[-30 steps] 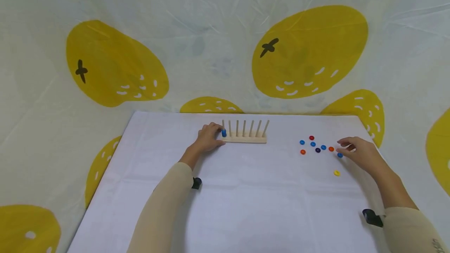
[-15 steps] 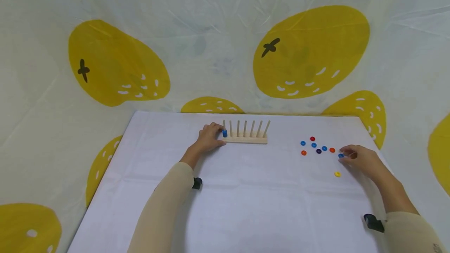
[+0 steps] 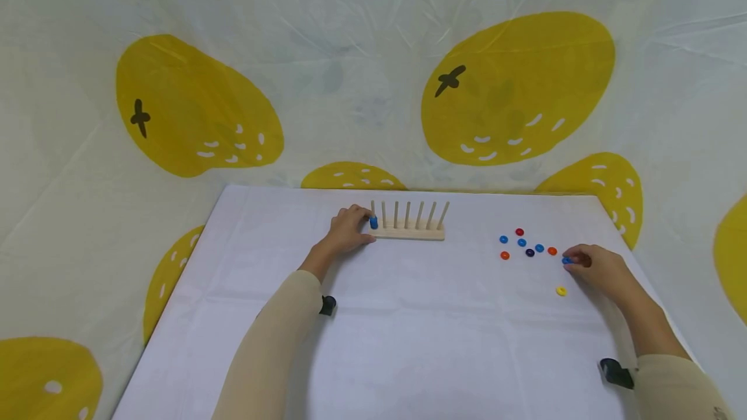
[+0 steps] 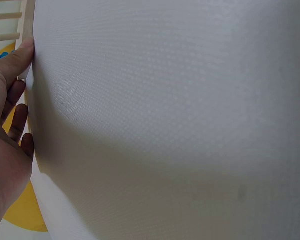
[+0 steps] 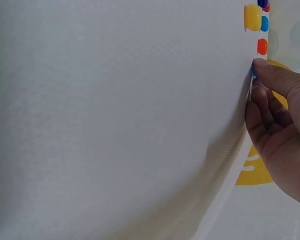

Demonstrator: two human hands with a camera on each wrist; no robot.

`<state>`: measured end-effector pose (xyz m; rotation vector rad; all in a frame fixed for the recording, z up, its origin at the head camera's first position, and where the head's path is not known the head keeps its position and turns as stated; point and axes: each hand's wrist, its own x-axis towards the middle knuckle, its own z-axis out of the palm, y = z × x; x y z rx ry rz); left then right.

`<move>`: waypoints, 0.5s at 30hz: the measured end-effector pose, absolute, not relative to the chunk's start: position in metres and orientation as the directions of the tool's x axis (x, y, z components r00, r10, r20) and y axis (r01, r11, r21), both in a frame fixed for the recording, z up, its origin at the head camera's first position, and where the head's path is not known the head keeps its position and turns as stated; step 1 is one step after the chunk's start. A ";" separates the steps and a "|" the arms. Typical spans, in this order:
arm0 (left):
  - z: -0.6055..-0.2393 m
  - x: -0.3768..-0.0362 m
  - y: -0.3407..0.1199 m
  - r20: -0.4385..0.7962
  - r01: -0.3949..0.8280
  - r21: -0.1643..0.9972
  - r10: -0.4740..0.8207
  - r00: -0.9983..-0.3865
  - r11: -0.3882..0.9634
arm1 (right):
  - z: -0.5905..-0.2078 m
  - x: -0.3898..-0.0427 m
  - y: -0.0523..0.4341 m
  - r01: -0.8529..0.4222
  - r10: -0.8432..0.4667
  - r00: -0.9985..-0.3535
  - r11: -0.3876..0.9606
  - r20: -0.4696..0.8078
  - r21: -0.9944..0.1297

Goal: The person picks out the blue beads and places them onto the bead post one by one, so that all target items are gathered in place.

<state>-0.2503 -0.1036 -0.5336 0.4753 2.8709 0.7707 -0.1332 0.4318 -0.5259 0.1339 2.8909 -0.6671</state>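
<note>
A wooden peg rack (image 3: 408,233) with a row of upright pegs stands at the back of the table in the head view. Blue rings (image 3: 374,221) are stacked on its leftmost peg. My left hand (image 3: 347,228) holds the rack's left end, the thumb at the base's front edge; in the left wrist view this hand (image 4: 9,140) partly hides the blue rings. At the right, my right hand (image 3: 601,269) pinches a small blue ring (image 3: 567,260) at table height between thumb and fingers. In the right wrist view, the thumb of this hand (image 5: 285,117) mostly covers that ring.
Left of my right hand lie loose rings: orange (image 3: 552,251), dark purple (image 3: 530,253), red (image 3: 519,232), another orange (image 3: 504,255) and several blue ones (image 3: 522,242). A yellow ring (image 3: 561,291) lies nearer me. The white-covered table (image 3: 443,342) meets a patterned cloth (image 3: 350,83) behind.
My right hand has come down a little and its thumb and fingers have closed on the blue ring. The left hand stays at the rack's end.
</note>
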 end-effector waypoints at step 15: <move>-0.534 -0.252 -0.104 -0.046 0.274 0.501 0.342 -0.939 0.821 | -0.513 -0.138 0.428 0.092 0.028 -0.988 0.895 -0.151 -0.436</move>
